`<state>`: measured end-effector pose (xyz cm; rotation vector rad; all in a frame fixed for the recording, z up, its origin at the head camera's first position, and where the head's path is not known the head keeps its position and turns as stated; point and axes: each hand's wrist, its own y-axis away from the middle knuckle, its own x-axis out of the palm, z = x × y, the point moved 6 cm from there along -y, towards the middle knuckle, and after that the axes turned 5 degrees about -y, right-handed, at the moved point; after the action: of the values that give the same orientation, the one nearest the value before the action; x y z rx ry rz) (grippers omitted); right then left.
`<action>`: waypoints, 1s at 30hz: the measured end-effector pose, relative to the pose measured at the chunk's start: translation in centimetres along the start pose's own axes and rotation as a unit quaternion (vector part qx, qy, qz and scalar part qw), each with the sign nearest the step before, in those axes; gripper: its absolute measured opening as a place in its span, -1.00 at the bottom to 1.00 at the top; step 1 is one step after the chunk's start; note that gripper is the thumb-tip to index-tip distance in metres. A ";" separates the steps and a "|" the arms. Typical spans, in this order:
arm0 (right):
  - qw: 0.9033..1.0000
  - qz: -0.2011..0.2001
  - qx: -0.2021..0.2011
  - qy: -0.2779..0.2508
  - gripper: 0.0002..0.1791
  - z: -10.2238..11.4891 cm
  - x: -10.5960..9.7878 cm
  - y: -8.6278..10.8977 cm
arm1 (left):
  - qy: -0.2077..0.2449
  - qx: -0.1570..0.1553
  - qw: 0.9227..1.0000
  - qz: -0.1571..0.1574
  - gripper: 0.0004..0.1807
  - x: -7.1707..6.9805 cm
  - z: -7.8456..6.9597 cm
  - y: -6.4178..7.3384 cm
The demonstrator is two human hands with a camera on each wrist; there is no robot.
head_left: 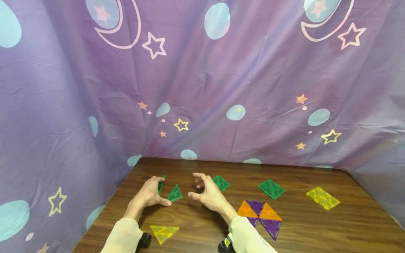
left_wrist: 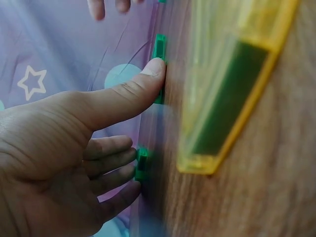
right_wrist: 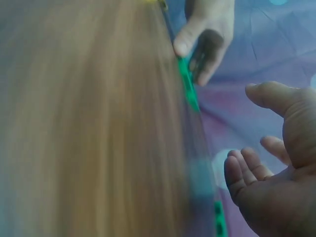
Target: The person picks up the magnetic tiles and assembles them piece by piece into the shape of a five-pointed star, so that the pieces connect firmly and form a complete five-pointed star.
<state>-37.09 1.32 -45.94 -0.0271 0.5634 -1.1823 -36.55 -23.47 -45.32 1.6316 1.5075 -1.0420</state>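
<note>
My left hand (head_left: 150, 193) rests low over the table's left part, thumb and fingers spread apart. Its thumb tip is at the edge of a green translucent triangle tile (head_left: 175, 194). By its fingertips lies a second green tile (head_left: 161, 185), partly hidden by the hand. In the left wrist view the fingers (left_wrist: 116, 175) reach that tile's edge, and neither tile is pinched. To the right, my right hand (head_left: 210, 194) hovers with fingers loosely bent and nothing in it. Just beyond it lies a green tile (head_left: 222, 183), partly covered by the hand.
A yellow triangle tile (head_left: 164, 232) lies near the left forearm. Right of the right forearm is a group of orange (head_left: 269, 213) and purple (head_left: 272, 227) triangles. Farther right lie a green diamond shape (head_left: 272, 189) and a yellow one (head_left: 322, 198). A patterned purple cloth (head_left: 202, 88) hangs behind the wooden table.
</note>
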 end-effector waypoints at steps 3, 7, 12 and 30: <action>0.999 0.025 0.015 -0.024 -0.24 -0.1 1.5 -0.2 | -0.004 0.001 1.000 0.000 0.17 0.1 -0.4 -0.1; 0.997 0.057 0.037 -0.046 -0.36 -0.3 3.2 -0.5 | -0.006 0.006 1.000 -0.003 0.18 0.1 -0.7 -0.1; 0.997 0.072 0.029 0.015 -0.55 -0.4 4.4 -0.5 | 0.003 0.012 1.000 -0.008 0.19 -0.1 -0.5 0.1; 0.996 0.012 0.015 0.083 -0.44 -1.1 4.0 -0.5 | 0.001 0.003 1.000 -0.030 0.11 -1.7 1.7 -0.1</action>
<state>-36.95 -2.10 -48.29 0.1043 0.6912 -1.1759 -36.83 -25.70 -44.57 1.6006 1.5639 -1.0791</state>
